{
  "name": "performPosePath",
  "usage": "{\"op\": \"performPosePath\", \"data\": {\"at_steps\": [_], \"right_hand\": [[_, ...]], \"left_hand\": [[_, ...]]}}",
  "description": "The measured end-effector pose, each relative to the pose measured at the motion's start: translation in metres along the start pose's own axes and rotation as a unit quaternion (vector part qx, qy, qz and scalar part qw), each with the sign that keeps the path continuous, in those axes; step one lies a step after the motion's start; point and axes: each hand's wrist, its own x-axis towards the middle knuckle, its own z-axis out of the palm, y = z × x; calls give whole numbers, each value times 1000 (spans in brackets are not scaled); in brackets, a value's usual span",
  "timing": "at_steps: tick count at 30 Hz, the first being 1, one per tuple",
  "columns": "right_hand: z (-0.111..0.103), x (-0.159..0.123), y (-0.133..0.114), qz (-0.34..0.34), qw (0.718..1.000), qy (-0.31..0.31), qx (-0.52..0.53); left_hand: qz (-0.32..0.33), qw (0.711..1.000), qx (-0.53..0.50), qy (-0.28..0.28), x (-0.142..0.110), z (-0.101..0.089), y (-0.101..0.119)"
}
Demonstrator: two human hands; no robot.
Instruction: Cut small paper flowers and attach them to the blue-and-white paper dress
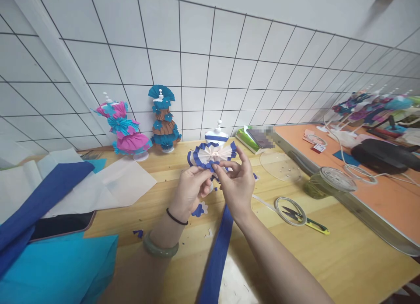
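My left hand (190, 190) and my right hand (236, 183) meet above the wooden table (344, 260), both pinching a pleated paper fan (211, 155) of cream paper edged in blue. Just behind the fan stands a small white mannequin with a blue band (217, 135). A long blue paper strip (216, 256) runs from under my right wrist toward me. A small blue and white paper piece (199, 209) lies below my left hand.
Two dressed paper mannequins, pink and teal (126, 131) and brown and teal (164, 120), stand by the grid wall. Blue, white and teal paper sheets (59, 194) and a phone (62, 225) lie left. Scissors (305, 218), a tape ring (290, 211), a jar (328, 181) lie right.
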Motion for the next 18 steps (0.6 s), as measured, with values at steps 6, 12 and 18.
{"op": "performPosePath", "data": {"at_steps": [6,12,18], "right_hand": [[-1,1,2,6,1000,2,-3],[-2,-1,3,17,1000,-10,16],[-6,-5,0,16,999,-21,36]], "left_hand": [[-2,1000,-9,-1,0,0,0],[9,1000,-15,-4,1,-2,0],[10,1000,-26,-13,2,-5,-3]]}}
